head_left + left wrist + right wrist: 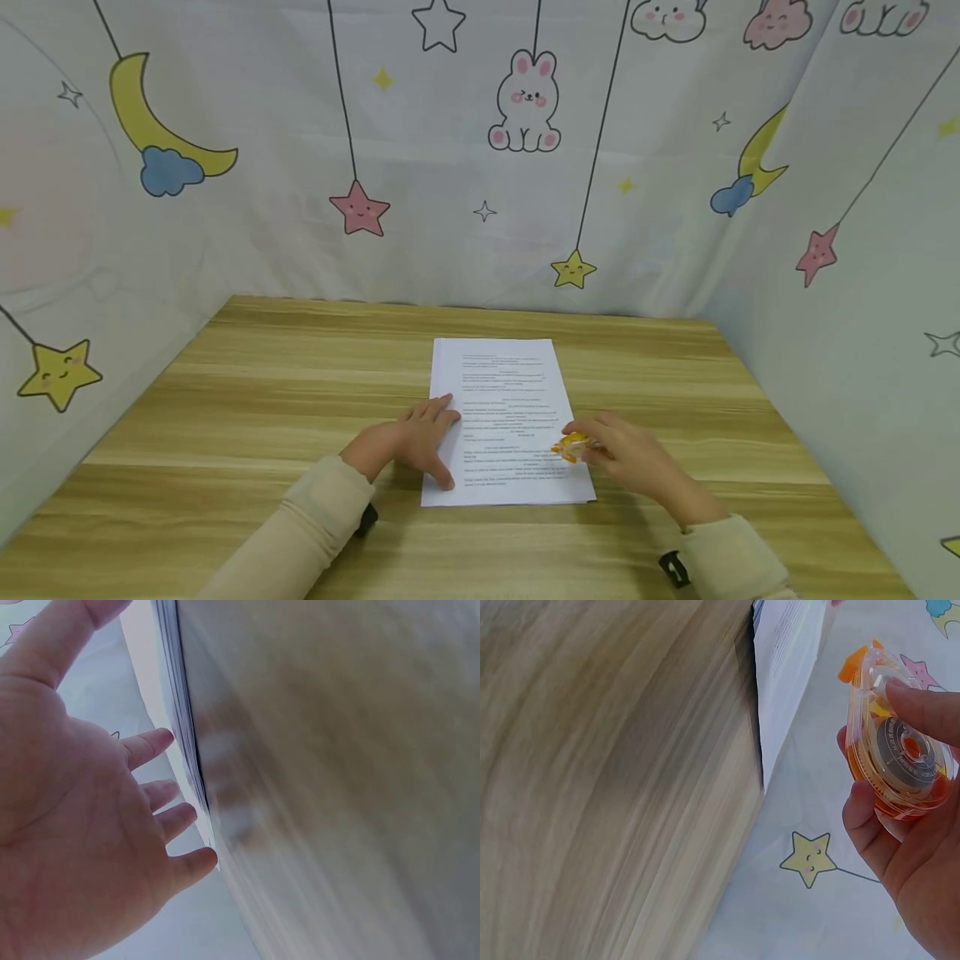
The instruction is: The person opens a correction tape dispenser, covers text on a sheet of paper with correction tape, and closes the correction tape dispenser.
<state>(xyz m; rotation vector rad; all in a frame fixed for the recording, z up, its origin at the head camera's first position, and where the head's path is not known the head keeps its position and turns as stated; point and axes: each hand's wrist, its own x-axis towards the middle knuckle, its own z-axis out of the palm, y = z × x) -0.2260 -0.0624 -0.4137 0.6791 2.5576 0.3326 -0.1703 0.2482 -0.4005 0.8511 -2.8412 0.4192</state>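
A stack of printed paper (495,375) lies on the wooden table, its several sheets showing at the edge in the left wrist view. My left hand (423,437) rests at the stack's left side with fingers spread, the thumb and fingertips on the margin. Above the lower right of the page, my right hand (630,454) grips an orange, clear-bodied correction tape (900,746) between thumb and fingers. A grey reel shows through its clear case, and an orange tip (853,664) points away from the palm. In the head view the hand covers part of the correction tape.
The wooden table (300,358) extends around the paper on all sides. White cloth (450,117) printed with moons, stars and rabbits hangs behind it and at both sides. Dark bands (673,569) sit at the sleeve cuffs.
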